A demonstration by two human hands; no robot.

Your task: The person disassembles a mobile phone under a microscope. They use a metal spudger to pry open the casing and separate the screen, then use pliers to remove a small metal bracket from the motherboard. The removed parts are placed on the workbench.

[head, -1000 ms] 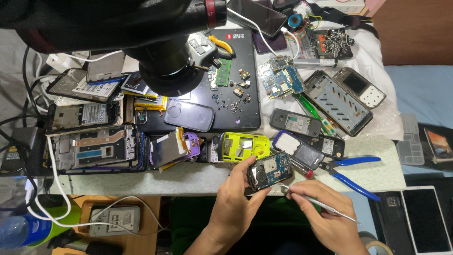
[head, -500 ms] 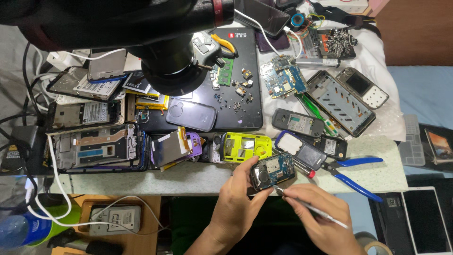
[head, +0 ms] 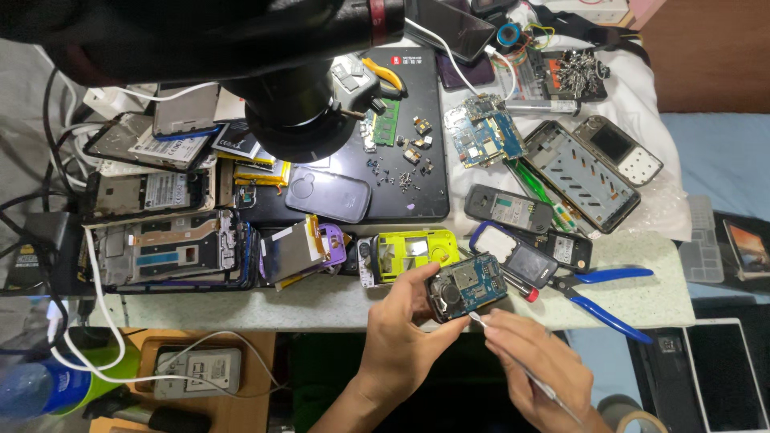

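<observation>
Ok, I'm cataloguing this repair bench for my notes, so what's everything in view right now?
opened phone: 1, blue board showing, held at the table's front edge
thin metal tool: 1, silver, tip at the opened phone
yellow-green phone frame: 1, just behind the held phone
pliers: 1, blue handles, right front of the table
black mat: 1, table centre, small screws and parts on it
circuit board: 1, blue, right of the mat
grey phone chassis: 1, right side
phone bodies and screens: several, dark, stacked at the left
microscope: 1, black, overhead
left hand: holds the opened phone
right hand: holds the thin metal tool
</observation>
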